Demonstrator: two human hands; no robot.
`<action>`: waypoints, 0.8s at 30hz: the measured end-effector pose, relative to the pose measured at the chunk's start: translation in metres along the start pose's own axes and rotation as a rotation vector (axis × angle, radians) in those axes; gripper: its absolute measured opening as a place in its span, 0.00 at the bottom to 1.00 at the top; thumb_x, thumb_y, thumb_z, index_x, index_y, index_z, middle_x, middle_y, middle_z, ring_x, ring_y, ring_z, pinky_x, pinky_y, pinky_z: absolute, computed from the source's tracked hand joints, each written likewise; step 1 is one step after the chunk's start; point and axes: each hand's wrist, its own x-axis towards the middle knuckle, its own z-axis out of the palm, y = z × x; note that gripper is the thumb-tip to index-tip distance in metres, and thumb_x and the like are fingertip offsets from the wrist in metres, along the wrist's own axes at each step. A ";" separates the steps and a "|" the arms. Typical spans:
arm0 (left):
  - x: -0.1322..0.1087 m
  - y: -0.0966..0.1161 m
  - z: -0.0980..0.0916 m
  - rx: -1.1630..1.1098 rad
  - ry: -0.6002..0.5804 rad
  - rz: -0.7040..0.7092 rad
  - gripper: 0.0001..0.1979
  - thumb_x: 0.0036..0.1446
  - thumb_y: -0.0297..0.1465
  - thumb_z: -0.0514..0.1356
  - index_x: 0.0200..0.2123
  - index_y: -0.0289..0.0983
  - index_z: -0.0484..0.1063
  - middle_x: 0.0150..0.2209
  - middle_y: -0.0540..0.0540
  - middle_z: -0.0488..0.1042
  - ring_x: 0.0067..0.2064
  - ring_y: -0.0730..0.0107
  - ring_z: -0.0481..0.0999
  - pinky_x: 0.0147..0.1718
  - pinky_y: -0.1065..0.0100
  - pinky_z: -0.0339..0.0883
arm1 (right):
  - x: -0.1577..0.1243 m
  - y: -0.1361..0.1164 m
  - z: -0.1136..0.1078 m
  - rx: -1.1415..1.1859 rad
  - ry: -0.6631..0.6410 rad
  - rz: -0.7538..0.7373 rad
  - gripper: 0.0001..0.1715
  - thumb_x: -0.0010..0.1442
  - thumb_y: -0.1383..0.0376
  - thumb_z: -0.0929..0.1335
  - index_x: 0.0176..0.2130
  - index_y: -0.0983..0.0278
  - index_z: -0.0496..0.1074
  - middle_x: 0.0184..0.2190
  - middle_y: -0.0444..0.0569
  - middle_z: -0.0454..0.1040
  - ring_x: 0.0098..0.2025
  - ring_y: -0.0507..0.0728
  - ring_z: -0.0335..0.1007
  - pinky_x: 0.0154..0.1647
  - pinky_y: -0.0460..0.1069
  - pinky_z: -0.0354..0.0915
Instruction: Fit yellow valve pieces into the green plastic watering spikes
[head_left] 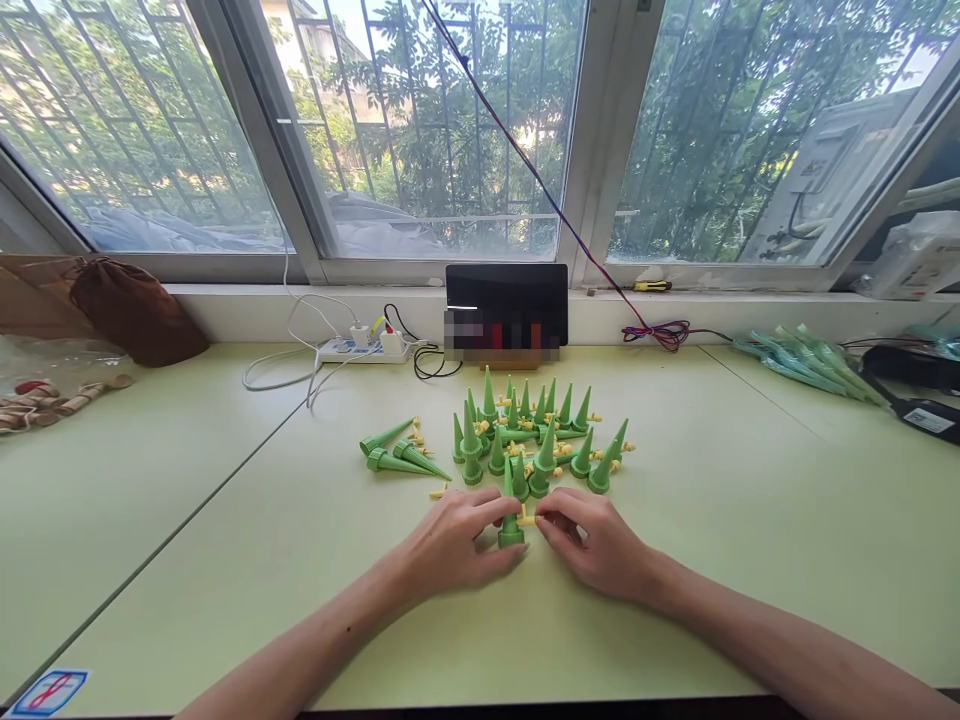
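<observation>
My left hand [454,540] is closed around a green watering spike [511,537], which stands upright on its wide cap at the table's near middle. Thumb and fingers of my right hand [596,540] pinch the outer end of a small yellow valve [527,520] at the spike's side. Whether the valve is seated in the spike I cannot tell. Just beyond my hands, several green spikes with yellow valves [545,455] are grouped, most upright and some lying down. Left of them lie loose green spikes [405,462], with small yellow valves [439,493] beside them.
Against the window ledge stands a dark tablet [506,300]. A white power strip [367,350] with trailing cords is left of it. A brown pouch [139,310] and bagged wooden pieces [45,405] lie far left. Blue-green bagged items [814,365] and a black device [926,415] are at right.
</observation>
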 end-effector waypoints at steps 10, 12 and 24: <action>-0.001 -0.002 0.002 -0.008 -0.013 -0.009 0.13 0.56 0.34 0.66 0.45 0.39 0.76 0.28 0.52 0.74 0.27 0.71 0.70 0.29 0.68 0.55 | -0.001 0.001 0.000 0.010 -0.003 -0.001 0.08 0.68 0.69 0.64 0.40 0.63 0.73 0.29 0.46 0.71 0.27 0.53 0.64 0.30 0.47 0.63; -0.001 -0.001 0.001 -0.006 -0.014 -0.008 0.13 0.56 0.34 0.67 0.45 0.39 0.76 0.28 0.52 0.74 0.27 0.71 0.70 0.28 0.68 0.55 | 0.000 0.001 0.000 0.013 -0.006 0.000 0.07 0.68 0.70 0.64 0.40 0.63 0.73 0.29 0.46 0.72 0.27 0.53 0.64 0.30 0.47 0.63; 0.001 -0.002 0.000 0.009 -0.019 0.004 0.12 0.57 0.34 0.66 0.44 0.39 0.77 0.27 0.52 0.74 0.26 0.71 0.70 0.28 0.68 0.56 | 0.001 0.002 0.001 0.009 -0.002 -0.008 0.08 0.69 0.69 0.64 0.40 0.63 0.73 0.30 0.46 0.73 0.28 0.53 0.65 0.31 0.47 0.63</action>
